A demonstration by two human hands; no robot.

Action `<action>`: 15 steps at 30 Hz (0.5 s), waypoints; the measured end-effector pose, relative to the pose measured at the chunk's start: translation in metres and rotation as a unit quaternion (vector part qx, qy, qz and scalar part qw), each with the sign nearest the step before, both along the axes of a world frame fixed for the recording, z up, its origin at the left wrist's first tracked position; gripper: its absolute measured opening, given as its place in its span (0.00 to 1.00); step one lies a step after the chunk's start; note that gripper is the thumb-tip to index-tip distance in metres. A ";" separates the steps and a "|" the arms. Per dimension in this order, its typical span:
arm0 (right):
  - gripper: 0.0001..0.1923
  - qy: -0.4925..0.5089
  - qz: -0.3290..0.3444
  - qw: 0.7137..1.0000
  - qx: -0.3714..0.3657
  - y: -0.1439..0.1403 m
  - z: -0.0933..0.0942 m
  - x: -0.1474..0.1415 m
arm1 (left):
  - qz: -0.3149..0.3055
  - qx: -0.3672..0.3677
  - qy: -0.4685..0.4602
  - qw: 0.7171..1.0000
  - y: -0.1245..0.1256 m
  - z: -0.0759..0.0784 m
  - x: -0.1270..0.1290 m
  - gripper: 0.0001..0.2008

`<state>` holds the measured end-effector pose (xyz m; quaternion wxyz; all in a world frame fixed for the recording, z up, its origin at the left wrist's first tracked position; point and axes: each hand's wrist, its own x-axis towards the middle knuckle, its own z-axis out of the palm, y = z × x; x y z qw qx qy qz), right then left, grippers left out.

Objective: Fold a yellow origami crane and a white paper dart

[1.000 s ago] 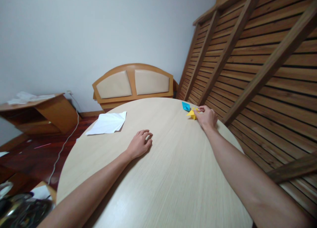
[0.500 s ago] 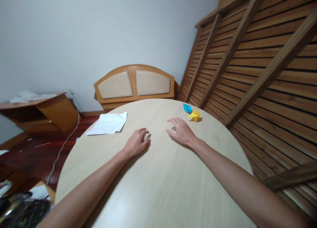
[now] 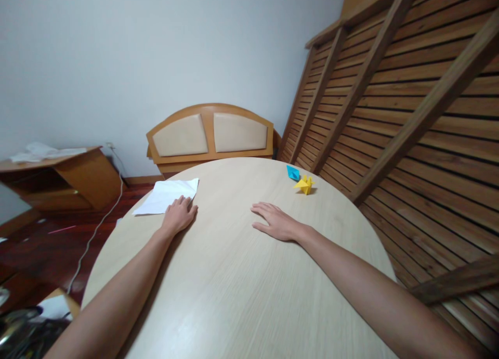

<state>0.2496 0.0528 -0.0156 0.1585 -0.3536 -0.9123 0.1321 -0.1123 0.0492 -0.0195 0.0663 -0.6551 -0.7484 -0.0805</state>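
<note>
Seemingly, white paper [image 3: 166, 196] under left hand [image 3: 178, 216]

White paper [image 3: 166, 196], yellow origami [image 3: 304, 184], blue origami [image 3: 292, 172]

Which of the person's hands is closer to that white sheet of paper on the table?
Left. The left hand rests at the near edge of the white paper, fingertips touching or overlapping it. The right hand lies flat mid-table, well apart from it.

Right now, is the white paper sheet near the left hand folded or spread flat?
Spread: the white paper sheet lies flat on the round table, with faint creases only.
</note>
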 end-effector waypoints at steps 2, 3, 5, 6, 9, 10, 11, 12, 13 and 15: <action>0.31 -0.005 -0.002 1.000 -0.001 0.000 0.000 0.000 | -0.019 -0.008 -0.010 1.000 -0.002 0.001 0.008 0.23; 0.31 -0.007 -0.002 1.000 -0.002 0.000 0.000 -0.001 | -0.030 -0.005 -0.012 0.999 -0.004 0.002 0.013 0.22; 0.31 -0.008 -0.001 1.000 -0.002 0.000 0.000 -0.001 | -0.058 0.008 -0.010 0.998 -0.009 0.005 0.026 0.22; 0.31 -0.008 0.001 1.000 -0.002 0.000 0.001 -0.001 | -0.084 0.010 -0.009 0.996 -0.012 0.007 0.033 0.23; 0.30 0.000 0.001 1.000 -0.002 0.000 0.002 -0.002 | -0.173 0.001 -0.004 0.985 -0.025 0.014 0.060 0.24; 0.30 0.007 0.001 1.000 -0.001 0.000 0.002 -0.002 | -0.211 -0.007 -0.010 0.977 -0.029 0.016 0.069 0.24; 0.29 0.016 0.001 1.000 0.001 0.000 0.003 -0.002 | -0.253 -0.015 -0.019 0.967 -0.035 0.019 0.079 0.24; 0.29 0.026 0.002 1.000 0.003 -0.001 0.004 -0.003 | -0.291 -0.019 -0.030 0.956 -0.040 0.022 0.088 0.24; 0.28 0.036 0.007 0.999 0.007 -0.001 0.005 -0.003 | -0.325 -0.023 -0.042 0.944 -0.045 0.024 0.096 0.24; 0.27 0.054 0.018 0.998 0.016 -0.001 0.008 -0.004 | -0.377 -0.035 -0.072 0.923 -0.055 0.029 0.111 0.24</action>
